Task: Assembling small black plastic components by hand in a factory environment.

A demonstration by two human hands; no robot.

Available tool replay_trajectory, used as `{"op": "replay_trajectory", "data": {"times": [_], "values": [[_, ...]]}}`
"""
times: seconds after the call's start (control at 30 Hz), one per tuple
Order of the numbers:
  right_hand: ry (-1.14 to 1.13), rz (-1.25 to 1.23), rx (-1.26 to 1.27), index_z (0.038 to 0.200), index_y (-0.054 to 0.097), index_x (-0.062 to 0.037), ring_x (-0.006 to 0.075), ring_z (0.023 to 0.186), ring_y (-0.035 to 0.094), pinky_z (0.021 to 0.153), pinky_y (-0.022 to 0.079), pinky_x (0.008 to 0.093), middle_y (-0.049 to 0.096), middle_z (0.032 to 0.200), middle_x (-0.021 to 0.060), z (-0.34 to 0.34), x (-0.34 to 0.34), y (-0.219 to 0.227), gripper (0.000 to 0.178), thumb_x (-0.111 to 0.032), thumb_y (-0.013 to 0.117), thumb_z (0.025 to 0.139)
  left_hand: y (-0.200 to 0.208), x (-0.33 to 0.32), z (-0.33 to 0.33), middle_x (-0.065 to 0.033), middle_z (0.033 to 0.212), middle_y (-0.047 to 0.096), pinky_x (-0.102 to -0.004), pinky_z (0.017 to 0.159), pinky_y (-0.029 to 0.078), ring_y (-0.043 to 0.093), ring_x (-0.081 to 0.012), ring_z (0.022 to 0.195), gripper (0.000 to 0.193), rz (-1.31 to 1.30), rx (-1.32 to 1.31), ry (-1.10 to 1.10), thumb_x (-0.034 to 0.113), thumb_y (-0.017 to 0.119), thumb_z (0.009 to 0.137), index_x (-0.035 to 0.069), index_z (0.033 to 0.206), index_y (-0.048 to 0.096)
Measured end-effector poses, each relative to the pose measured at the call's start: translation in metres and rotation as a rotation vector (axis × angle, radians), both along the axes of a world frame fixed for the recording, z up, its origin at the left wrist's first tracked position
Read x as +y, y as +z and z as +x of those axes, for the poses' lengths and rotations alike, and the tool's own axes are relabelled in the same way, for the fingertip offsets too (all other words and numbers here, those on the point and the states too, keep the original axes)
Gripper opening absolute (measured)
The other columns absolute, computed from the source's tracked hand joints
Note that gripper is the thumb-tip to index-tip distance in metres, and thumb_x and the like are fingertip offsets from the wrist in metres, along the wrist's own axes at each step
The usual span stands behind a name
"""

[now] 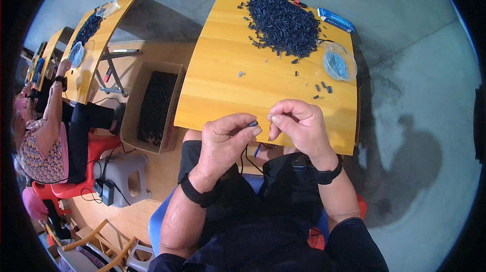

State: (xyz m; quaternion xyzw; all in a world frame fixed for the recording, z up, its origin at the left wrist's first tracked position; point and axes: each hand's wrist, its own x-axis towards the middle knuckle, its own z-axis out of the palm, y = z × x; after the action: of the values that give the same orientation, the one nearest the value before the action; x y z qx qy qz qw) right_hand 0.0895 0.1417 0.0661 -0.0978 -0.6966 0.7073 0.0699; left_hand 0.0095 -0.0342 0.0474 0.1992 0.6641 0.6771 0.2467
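Note:
Over the near edge of a yellow table (212, 79), my left hand (223, 140) is closed in a pinch on a small black cylindrical part (253, 124). Just to its right, the thumb and forefinger of my right hand (304, 125) press together on a tiny silvery metal piece (271, 116). The fingertips of the two hands are a short gap apart. Beyond them, several loose black parts (324, 88) lie on the table's right side, and a few small metal pieces (241, 74) lie left of the middle.
A large heap of black parts (283, 26) covers the table's far side. Near it are a blue box (335, 20) and a clear bowl (353, 65) of small metal pieces. A cardboard box (130, 115) of dark parts stands left. Further left, another person (48, 135) sits at a similar table.

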Motion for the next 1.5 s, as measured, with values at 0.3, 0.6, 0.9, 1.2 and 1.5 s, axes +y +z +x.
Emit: {"op": "replay_trajectory", "data": {"times": [0.3, 0.6, 0.9, 1.2, 1.5], "values": [[0.091, 0.216, 0.098, 0.093, 0.063, 0.0024, 0.0101, 0.068, 0.064, 0.048, 0.05, 0.0197, 0.059, 0.081, 0.006, 0.008, -0.009, 0.024, 0.008, 0.002, 0.056, 0.089, 0.003, -0.004, 0.006, -0.0055, 0.083, 0.069, -0.02, 0.067, 0.053, 0.064, -0.0087, 0.075, 0.014, 0.143, -0.13, -0.044, -0.001, 0.07, 0.082, -0.001, 0.096, 0.066], [0.118, 0.214, 0.092, 0.096, 0.062, 0.0024, 0.0101, 0.067, 0.064, 0.049, 0.051, 0.0202, 0.059, 0.082, 0.0065, 0.005, -0.014, 0.026, 0.011, 0.003, 0.055, 0.088, 0.004, -0.006, 0.006, -0.0058, 0.085, 0.07, -0.0209, 0.07, 0.053, 0.065, -0.0087, 0.076, 0.014, 0.134, -0.065, -0.106, 0.001, 0.07, 0.083, -0.001, 0.097, 0.068], [0.14, 0.215, 0.099, 0.095, 0.062, 0.0028, 0.0096, 0.064, 0.063, 0.05, 0.051, 0.0205, 0.058, 0.081, 0.0058, 0.001, -0.013, 0.022, 0.01, 0.004, 0.054, 0.088, 0.009, -0.006, -0.001, -0.006, 0.083, 0.067, -0.0235, 0.065, 0.047, 0.06, -0.01, 0.075, 0.014, 0.103, -0.017, -0.151, 0.004, 0.072, 0.081, -0.001, 0.094, 0.07], [0.182, 0.301, 0.083, 0.092, 0.062, 0.0024, 0.0105, 0.061, 0.063, 0.051, 0.049, 0.0218, 0.059, 0.077, 0.0063, -0.003, -0.009, 0.023, 0.009, 0.006, 0.055, 0.086, 0.001, -0.005, -0.001, -0.0026, 0.081, 0.066, -0.0216, 0.066, 0.047, 0.058, -0.0073, 0.075, 0.015, 0.075, 0.007, -0.161, 0.002, 0.071, 0.081, -0.001, 0.096, 0.069], [0.148, 0.054, -0.108, 0.09, 0.062, 0.0011, 0.0051, 0.06, 0.057, 0.05, 0.044, 0.0201, 0.059, 0.074, 0.0012, -0.001, -0.009, 0.023, 0.005, 0.004, 0.06, 0.087, 0.004, -0.005, -0.003, -0.0006, 0.082, 0.067, -0.0202, 0.063, 0.049, 0.058, -0.0043, 0.073, 0.013, 0.016, -0.11, -0.204, 0.001, 0.07, 0.082, -0.001, 0.094, 0.069]]}}
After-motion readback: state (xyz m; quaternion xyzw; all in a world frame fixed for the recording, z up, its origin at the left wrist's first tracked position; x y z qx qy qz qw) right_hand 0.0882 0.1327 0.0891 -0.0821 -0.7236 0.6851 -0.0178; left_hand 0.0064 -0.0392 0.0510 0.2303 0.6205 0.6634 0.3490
